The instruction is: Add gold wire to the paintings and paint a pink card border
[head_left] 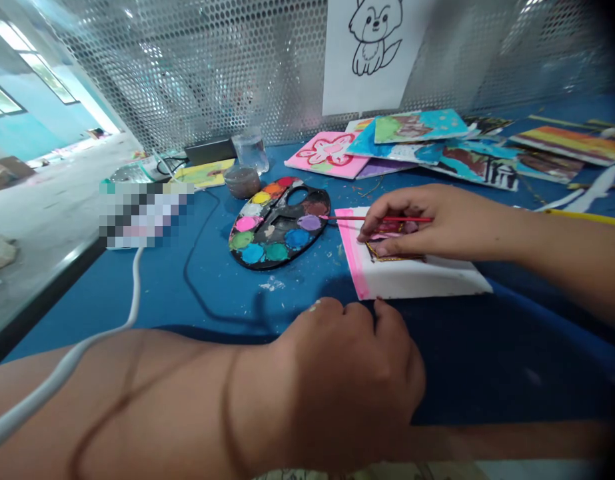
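My right hand (422, 223) grips a thin red paintbrush (357, 218) with fingers bent over a small white canvas (417, 283). The brush lies level, its tip pointing left at the purple well of a black palette (274, 233). A pink band runs down the canvas's left side; a dark-outlined, pinkish painted shape is partly covered by my fingers. My left hand (357, 373) is curled into a fist at the canvas's near edge. A fingertip there meets or nearly meets that edge. The inside of the fist is hidden. Several paint colours fill the palette's wells.
Behind the palette stand a clear plastic cup (251, 152) and a small jar of murky liquid (242, 182). Painted canvases (412, 137) are piled at the back right. A fox drawing (374, 57) hangs on the perforated metal screen (212, 73). A white cable (136, 287) crosses over my left forearm.
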The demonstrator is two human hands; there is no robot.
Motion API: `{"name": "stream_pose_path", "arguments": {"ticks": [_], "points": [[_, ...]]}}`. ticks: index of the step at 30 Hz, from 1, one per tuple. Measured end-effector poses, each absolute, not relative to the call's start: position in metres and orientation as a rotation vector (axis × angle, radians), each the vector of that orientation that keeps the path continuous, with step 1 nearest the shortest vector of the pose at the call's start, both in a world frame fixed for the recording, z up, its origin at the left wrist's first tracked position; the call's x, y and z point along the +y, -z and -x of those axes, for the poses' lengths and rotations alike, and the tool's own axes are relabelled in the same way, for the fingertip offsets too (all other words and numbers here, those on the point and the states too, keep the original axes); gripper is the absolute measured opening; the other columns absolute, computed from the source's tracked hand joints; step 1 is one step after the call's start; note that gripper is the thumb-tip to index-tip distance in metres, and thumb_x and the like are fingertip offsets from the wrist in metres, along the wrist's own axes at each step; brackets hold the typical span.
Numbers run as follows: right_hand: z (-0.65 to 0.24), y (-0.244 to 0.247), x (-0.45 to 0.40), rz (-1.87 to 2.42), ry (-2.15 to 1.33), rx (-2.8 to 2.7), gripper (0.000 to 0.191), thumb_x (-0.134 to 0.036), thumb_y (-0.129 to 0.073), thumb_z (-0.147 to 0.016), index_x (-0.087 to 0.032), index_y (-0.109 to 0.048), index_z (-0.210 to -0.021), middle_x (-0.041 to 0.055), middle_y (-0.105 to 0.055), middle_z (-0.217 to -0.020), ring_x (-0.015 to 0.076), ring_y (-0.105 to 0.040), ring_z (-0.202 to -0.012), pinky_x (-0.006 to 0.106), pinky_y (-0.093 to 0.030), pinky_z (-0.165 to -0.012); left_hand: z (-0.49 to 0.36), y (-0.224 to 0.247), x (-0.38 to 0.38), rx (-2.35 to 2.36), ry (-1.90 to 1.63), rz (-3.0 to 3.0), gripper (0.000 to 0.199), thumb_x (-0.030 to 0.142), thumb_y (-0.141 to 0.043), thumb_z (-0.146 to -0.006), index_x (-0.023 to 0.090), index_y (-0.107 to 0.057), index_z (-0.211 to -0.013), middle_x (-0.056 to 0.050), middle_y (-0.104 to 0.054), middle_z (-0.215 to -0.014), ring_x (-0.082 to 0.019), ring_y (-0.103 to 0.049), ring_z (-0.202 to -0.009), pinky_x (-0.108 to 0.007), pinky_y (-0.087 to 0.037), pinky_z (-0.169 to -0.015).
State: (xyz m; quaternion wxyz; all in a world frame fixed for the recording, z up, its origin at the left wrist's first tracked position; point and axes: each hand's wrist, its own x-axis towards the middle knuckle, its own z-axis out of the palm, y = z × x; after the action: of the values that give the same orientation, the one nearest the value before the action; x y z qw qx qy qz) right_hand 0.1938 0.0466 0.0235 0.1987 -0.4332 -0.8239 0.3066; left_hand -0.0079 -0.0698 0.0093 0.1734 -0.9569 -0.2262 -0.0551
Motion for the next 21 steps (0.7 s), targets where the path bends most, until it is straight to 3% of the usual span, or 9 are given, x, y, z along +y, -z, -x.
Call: {"name": "stream_pose_path", "arguments": {"ticks": [17,21], "points": [[-0.1912,-0.0217,0.0468,1.204,-0.919,-2.287,0.02,-0.039,-0.075,-0.071,-0.028,-0.067,-0.086,0.0012,-0.076,-0.094,0.0238,-0.072,-0.09,0.04,-0.057,-0.086,0.0088,-0.0024,-0.0708,-0.67,0.209,2.722,0.022,0.026,-0.052,-0.094,0.015,-0.07,-0.102,-0.015,-0.073,-0.11,-0.021,-0.059,-0.062,-0.033,-0.04,-0.044],[-0.1903,-0.0209,0.0465,1.202,-0.909,-2.303,0.02,-0.039,-0.074,-0.072,-0.028,-0.067,-0.087,0.0018,-0.076,-0.095,0.0236,-0.072,-0.09,0.04,-0.056,-0.087,0.0079,-0.0019,-0.0731,-0.7,0.278,2.711,0.02,0.023,-0.051,-0.095,0.016,-0.07,-0.098,-0.01,-0.072,-0.101,-0.021,-0.058,-0.067,-0.032,-0.039,-0.046]]}}
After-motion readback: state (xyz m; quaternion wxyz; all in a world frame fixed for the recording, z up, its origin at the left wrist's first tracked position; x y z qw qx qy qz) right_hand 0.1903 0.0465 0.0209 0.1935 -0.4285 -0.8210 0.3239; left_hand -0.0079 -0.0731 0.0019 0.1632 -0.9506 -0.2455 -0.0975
